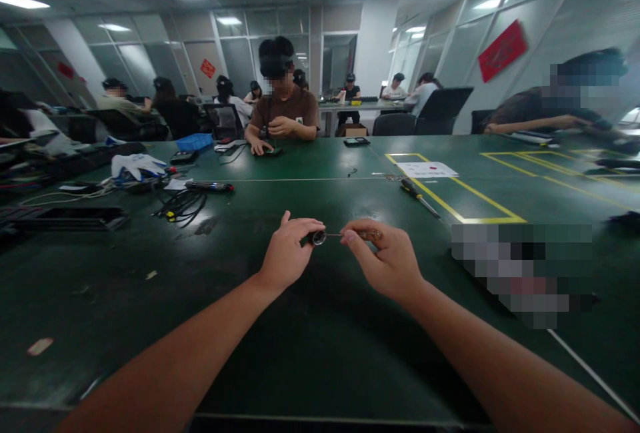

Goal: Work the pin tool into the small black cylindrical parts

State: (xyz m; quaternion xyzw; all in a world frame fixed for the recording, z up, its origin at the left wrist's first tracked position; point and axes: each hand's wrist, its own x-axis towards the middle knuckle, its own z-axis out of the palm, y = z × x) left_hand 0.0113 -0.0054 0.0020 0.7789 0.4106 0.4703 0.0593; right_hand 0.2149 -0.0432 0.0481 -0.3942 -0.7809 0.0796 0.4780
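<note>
Over the green table (240, 346), my left hand (290, 253) is closed on a small dark round part with a shiny ring-shaped end (319, 238). My right hand (387, 256) pinches a thin copper-coloured rod (334, 234) between thumb and forefinger. The rod points left at the round part; whether its tip touches the part is too small to tell. Something bronze-coloured and knobbly (371, 236) shows among the curled right fingers, its kind unclear.
A screwdriver (417, 196) lies beyond my right hand, near a paper sheet (427, 170) and yellow tape outlines. Black cables (183, 206), white gloves (137, 166) and a blue basket (195, 142) are at left. A blurred-out object lies right. A person (285, 103) works opposite.
</note>
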